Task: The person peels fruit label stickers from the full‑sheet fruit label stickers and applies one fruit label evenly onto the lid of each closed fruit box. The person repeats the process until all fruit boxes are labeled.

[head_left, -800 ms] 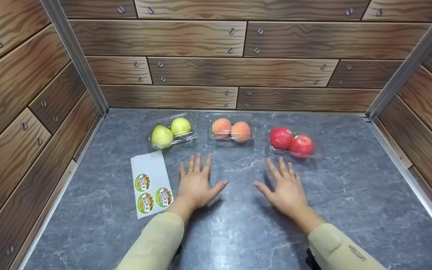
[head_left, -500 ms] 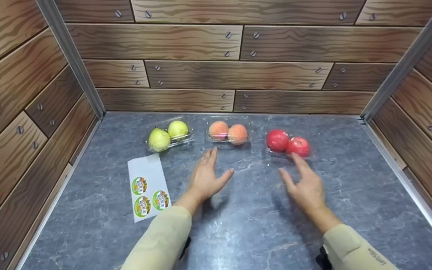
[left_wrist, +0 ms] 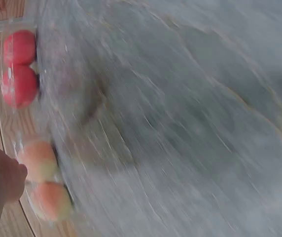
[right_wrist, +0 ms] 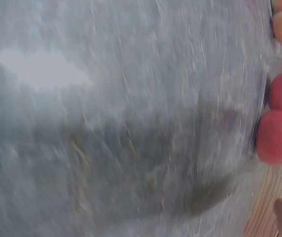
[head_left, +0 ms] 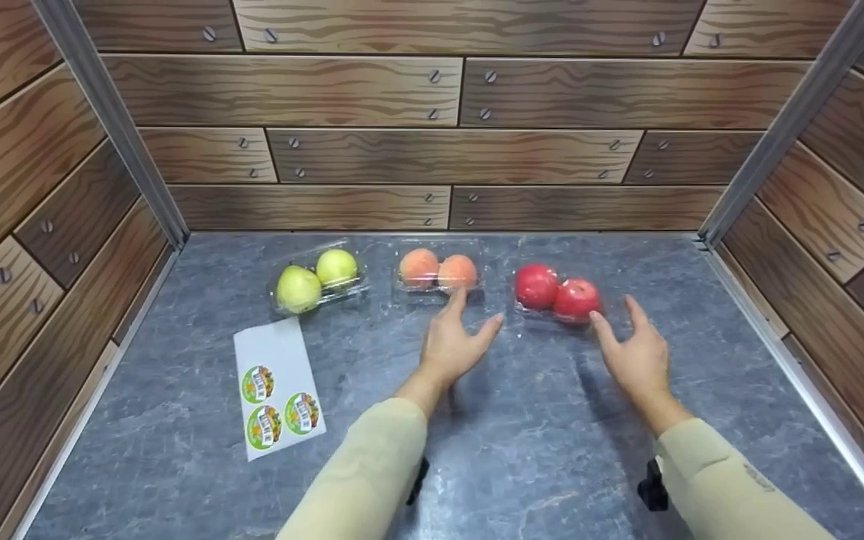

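A clear plastic box with two red apples (head_left: 536, 286) lies at the right of the row of fruit. My right hand (head_left: 636, 360) hovers just right of and in front of it, thumb and fingers spread apart, holding nothing. My left hand (head_left: 453, 345) reaches forward between the apples and a clear box of two peaches (head_left: 418, 268), its fingertips overlapping the near side of the peach box in the head view; whether they touch cannot be told. In the left wrist view, part of the left hand (left_wrist: 3, 173) shows beside the peaches (left_wrist: 38, 160).
At the left of the row is a clear box with two yellow-green fruits (head_left: 299, 289). In front of it lies a white sheet (head_left: 271, 349) with three round stickers (head_left: 302, 413). Wood-patterned walls (head_left: 364, 156) enclose the grey marbled tabletop (head_left: 537, 465) at the back and sides.
Both hands have lifted from lying flat on the table and moved right, the right one to the apple box's near right corner. The head view has shifted slightly. The fruit boxes stay put.
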Demonstrator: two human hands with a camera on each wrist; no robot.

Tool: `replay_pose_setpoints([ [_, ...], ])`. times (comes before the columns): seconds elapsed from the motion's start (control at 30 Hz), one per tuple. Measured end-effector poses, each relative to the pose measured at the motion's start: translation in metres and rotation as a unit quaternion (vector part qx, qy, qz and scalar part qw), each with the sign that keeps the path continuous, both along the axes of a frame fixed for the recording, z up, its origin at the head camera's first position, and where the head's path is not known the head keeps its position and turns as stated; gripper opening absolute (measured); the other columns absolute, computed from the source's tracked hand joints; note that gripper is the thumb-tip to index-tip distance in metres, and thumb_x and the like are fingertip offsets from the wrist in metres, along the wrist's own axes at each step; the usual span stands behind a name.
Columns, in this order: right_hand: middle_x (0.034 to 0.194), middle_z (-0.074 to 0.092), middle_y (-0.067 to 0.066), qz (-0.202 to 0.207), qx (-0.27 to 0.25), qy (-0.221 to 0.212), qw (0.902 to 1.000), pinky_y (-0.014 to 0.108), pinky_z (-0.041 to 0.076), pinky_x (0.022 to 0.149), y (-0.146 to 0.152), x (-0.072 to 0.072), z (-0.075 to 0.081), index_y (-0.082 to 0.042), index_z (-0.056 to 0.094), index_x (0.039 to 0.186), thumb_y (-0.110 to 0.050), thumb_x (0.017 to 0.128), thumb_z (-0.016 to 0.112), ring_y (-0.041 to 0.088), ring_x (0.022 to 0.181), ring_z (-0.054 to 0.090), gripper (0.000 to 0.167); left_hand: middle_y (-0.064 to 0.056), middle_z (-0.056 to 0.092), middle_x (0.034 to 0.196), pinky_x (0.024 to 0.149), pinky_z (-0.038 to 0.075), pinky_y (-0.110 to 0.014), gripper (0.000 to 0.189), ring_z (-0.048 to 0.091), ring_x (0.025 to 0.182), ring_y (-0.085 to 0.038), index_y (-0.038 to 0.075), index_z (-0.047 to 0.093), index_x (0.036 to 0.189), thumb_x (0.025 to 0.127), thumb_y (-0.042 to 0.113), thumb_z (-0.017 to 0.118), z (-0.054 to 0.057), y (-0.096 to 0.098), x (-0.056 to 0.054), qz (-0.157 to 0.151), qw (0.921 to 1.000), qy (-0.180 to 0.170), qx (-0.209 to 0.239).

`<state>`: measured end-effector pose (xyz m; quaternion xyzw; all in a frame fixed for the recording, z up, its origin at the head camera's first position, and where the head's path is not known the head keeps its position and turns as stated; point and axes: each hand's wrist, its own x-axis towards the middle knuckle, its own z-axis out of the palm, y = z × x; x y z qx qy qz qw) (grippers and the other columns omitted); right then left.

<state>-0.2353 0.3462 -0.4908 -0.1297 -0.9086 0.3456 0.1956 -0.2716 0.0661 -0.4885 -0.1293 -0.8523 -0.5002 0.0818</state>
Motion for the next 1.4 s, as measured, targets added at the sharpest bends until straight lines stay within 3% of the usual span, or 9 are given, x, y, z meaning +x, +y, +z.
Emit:
replay_pose_setpoints([
  [0.2, 0.166, 0.034, 0.029, 0.041, -0.026, -0.083, 0.9954, 0.059, 0.029, 0.124, 0.014, -0.01, 0.005, 0.003, 0.025, 0.165, -0.056, 0.105, 0.059, 0.05, 0.15, 0.035, 0.091, -0.021, 0.045, 0.162, 0.124, 0.034, -0.04, 0.083, 0.044, 0.15, -0.034, -0.005, 0.04, 0.16, 0.098, 0.041, 0.071, 0.003, 0.022, -0.008, -0.012, 0.9992, -0.032, 0.022],
  [0.4, 0.167, 0.029, 0.033, 0.08, -0.07, -0.113, 0.9879, 0.057, 0.03, 0.124, 0.012, -0.017, 0.002, 0.004, 0.018, 0.167, -0.053, 0.107, 0.056, 0.05, 0.151, 0.035, 0.091, -0.021, 0.04, 0.165, 0.126, 0.031, -0.041, 0.082, 0.039, 0.153, -0.034, -0.004, 0.04, 0.16, 0.099, 0.043, 0.069, 0.001, 0.039, -0.012, -0.022, 0.9966, -0.073, 0.031],
  [0.6, 0.16, 0.038, 0.036, 0.092, -0.1, -0.104, 0.9853, 0.055, 0.035, 0.122, 0.003, -0.018, -0.006, 0.007, 0.024, 0.164, -0.044, 0.107, 0.06, 0.05, 0.147, 0.042, 0.084, -0.021, 0.035, 0.168, 0.127, 0.027, -0.043, 0.086, 0.032, 0.156, -0.035, -0.003, 0.037, 0.162, 0.099, 0.047, 0.069, -0.011, 0.052, -0.013, -0.04, 0.9916, -0.118, 0.035],
  [0.73, 0.16, 0.039, 0.033, 0.094, -0.111, -0.089, 0.9854, 0.055, 0.038, 0.121, 0.0, -0.018, -0.006, 0.009, 0.026, 0.163, -0.04, 0.108, 0.06, 0.049, 0.145, 0.045, 0.082, -0.021, 0.034, 0.169, 0.127, 0.026, -0.047, 0.088, 0.031, 0.157, -0.037, 0.0, 0.037, 0.163, 0.097, 0.048, 0.069, -0.015, 0.059, -0.016, -0.054, 0.9907, -0.121, 0.029],
  [1.03, 0.159, 0.042, 0.032, 0.078, -0.105, -0.089, 0.9874, 0.054, 0.04, 0.119, 0.002, -0.02, -0.001, 0.007, 0.029, 0.163, -0.041, 0.107, 0.061, 0.048, 0.143, 0.048, 0.08, -0.016, 0.024, 0.174, 0.129, 0.02, -0.05, 0.088, 0.024, 0.159, -0.036, 0.007, 0.031, 0.167, 0.098, 0.048, 0.069, -0.011, 0.064, -0.02, -0.077, 0.9843, -0.155, 0.033],
  [1.2, 0.159, 0.043, 0.031, 0.067, -0.112, -0.078, 0.9884, 0.055, 0.041, 0.118, 0.002, -0.016, -0.002, 0.008, 0.032, 0.162, -0.036, 0.108, 0.062, 0.048, 0.142, 0.049, 0.076, -0.017, 0.022, 0.174, 0.129, 0.02, -0.051, 0.088, 0.024, 0.159, -0.038, 0.005, 0.031, 0.166, 0.099, 0.046, 0.07, -0.011, 0.065, -0.016, -0.088, 0.9829, -0.155, 0.047],
  [1.4, 0.154, 0.049, 0.032, 0.056, -0.094, -0.072, 0.9914, 0.057, 0.043, 0.116, 0.0, -0.004, -0.007, 0.006, 0.038, 0.16, -0.037, 0.107, 0.062, 0.049, 0.138, 0.054, 0.072, -0.018, 0.021, 0.173, 0.128, 0.02, -0.052, 0.088, 0.024, 0.159, -0.037, 0.004, 0.029, 0.166, 0.099, 0.043, 0.071, -0.019, 0.059, -0.005, -0.1, 0.9828, -0.146, 0.053],
])
